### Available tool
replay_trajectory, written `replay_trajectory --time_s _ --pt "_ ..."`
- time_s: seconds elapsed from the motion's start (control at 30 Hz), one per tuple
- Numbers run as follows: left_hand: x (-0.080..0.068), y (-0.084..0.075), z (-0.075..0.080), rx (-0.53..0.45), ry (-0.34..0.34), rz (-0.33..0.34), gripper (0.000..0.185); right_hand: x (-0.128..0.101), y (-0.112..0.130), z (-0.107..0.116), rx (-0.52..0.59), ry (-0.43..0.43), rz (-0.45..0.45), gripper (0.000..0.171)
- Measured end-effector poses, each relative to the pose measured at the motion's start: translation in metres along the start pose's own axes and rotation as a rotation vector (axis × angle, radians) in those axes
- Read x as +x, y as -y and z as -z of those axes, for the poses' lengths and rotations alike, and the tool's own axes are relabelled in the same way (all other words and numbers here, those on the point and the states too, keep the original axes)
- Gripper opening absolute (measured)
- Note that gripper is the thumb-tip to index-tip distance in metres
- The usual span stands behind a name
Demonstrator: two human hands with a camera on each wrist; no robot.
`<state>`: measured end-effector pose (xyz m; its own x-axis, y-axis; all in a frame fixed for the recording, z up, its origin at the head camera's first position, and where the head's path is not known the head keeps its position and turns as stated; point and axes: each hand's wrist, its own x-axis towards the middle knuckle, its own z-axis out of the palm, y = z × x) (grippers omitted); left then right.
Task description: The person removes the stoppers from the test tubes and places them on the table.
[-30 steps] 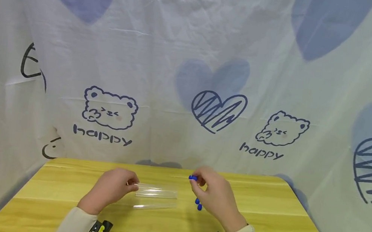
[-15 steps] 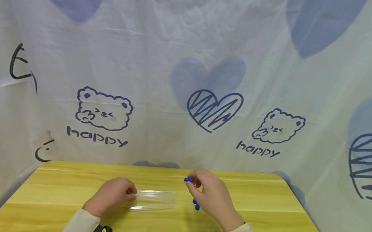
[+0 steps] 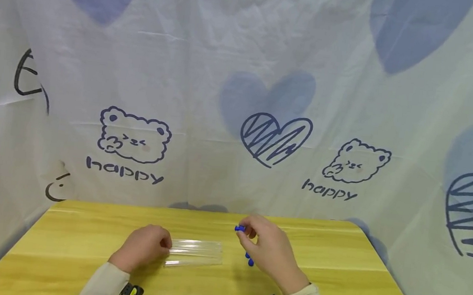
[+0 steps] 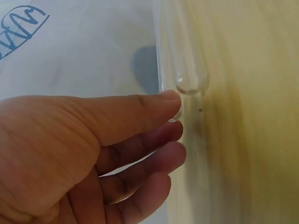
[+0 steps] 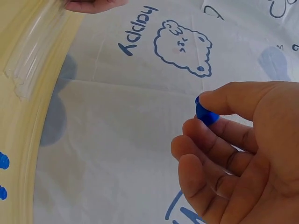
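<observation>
Several clear glass tubes [image 3: 195, 253] lie side by side on the yellow table [image 3: 335, 283]. My left hand [image 3: 163, 244] sits at their left end. In the left wrist view its thumb and forefinger [image 4: 177, 121] pinch the rounded end of one tube [image 4: 182, 70]. My right hand [image 3: 245, 232] hovers just right of the tubes and pinches a small blue cap [image 3: 239, 228] between thumb and forefinger. The right wrist view shows that blue cap [image 5: 206, 114] at the fingertips, with the tubes [image 5: 35, 56] off to the left.
Two loose blue caps [image 3: 249, 259] lie on the table under my right hand and appear in the right wrist view [image 5: 3, 161]. A printed cloth [image 3: 239, 119] hangs behind and beside the table. Bare tabletop stretches to both sides.
Both hands stay almost where they were. The left hand and the tubes have drifted slightly left, and the right hand with its cap has sunk a little.
</observation>
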<state>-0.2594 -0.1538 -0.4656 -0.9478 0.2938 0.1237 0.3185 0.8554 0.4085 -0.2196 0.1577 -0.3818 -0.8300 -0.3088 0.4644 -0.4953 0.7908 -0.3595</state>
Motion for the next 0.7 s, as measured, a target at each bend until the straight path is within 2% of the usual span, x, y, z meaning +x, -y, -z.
replay_trajectory --time_s 0.3,0.47,0.57,0.7 --pt "0.003 0.002 0.0 -0.008 -0.013 -0.003 0.019 0.004 0.0 0.004 0.002 0.003 -0.047 0.008" --pt "0.003 -0.001 0.001 0.008 -0.006 -0.006 0.014 0.004 -0.001 0.004 0.0 0.007 -0.04 0.008" --pt "0.0 -0.006 0.011 0.032 0.001 0.008 0.008 0.004 -0.001 0.002 0.006 -0.004 -0.034 0.01" --pt "-0.009 -0.022 0.037 0.045 0.001 0.033 0.006 0.002 -0.003 0.001 0.018 -0.03 -0.035 0.01"
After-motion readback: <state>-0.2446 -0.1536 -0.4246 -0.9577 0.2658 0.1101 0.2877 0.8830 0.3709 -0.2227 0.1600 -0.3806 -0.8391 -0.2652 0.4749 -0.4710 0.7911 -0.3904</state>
